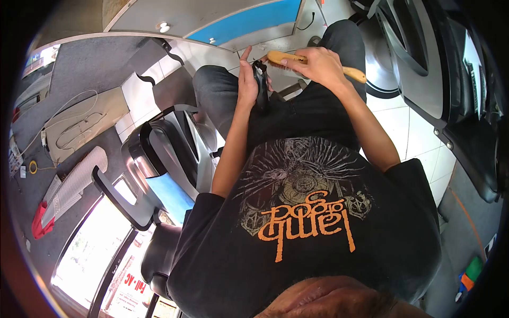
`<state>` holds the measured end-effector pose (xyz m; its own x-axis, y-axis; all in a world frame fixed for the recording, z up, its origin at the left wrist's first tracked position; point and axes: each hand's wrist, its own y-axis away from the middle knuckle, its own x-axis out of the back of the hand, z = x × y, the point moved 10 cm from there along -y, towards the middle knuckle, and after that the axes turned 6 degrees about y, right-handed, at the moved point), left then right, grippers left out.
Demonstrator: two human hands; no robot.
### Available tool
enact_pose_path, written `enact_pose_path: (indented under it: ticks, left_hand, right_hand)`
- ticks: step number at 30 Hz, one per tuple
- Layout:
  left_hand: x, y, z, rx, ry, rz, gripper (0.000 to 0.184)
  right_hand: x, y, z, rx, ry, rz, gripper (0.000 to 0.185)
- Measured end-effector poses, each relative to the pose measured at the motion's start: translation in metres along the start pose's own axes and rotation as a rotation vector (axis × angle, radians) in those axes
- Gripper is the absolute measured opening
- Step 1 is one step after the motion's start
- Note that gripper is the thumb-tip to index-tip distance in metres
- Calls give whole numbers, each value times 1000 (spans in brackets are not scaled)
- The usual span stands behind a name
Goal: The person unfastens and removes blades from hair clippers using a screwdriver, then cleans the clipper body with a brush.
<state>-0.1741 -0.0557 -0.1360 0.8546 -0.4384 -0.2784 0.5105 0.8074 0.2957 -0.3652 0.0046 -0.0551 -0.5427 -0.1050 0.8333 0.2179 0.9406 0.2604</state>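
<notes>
My left hand (pixel 246 84) is closed around a slim black device that looks like a hair clipper (pixel 262 91), held upright above my lap with one finger stretched out past it. My right hand (pixel 321 64) grips a wooden-handled brush (pixel 354 73) lying across my fingers. The brush's broad end points left and comes close to the top of the clipper; I cannot tell whether they touch. My thumb and palm hide part of the brush's middle.
A grey counter with a blue drawer front (pixel 249 22) is ahead of my knees. Black salon chairs stand on both sides, one with a metal-edged armrest (pixel 140 148) at left and another (pixel 424 63) at right. Cables (pixel 69 108) lie at far left.
</notes>
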Motion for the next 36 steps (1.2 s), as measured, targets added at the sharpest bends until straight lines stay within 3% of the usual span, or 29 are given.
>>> enact_pose_path:
  ticks: [6,9,21,24,27,30,33,36]
  left_hand:
    - [3,3,-6,70,27,-49,85]
    - [-3,0,5,-32,66,-48,87]
    - [1,3,2,29,35,-44,90]
    - [-1,2,6,-26,47,-29,91]
    - [7,5,-5,82,6,-27,92]
    - [0,2,7,-27,50,-10,93]
    - [7,5,-4,87,-17,-16,93]
    - [3,2,2,20,-8,-31,93]
  right_hand:
    - [-1,4,-15,85,-18,108,63]
    - [0,6,-20,143,-76,96,64]
    - [-3,0,-19,111,-86,92,64]
    - [-6,3,-25,118,-86,7,64]
    - [-2,-1,-19,85,-62,106,65]
    - [-3,4,-28,123,-107,-48,68]
    - [-6,-1,-15,44,-8,71,69]
    - [-1,3,-21,111,-117,106,68]
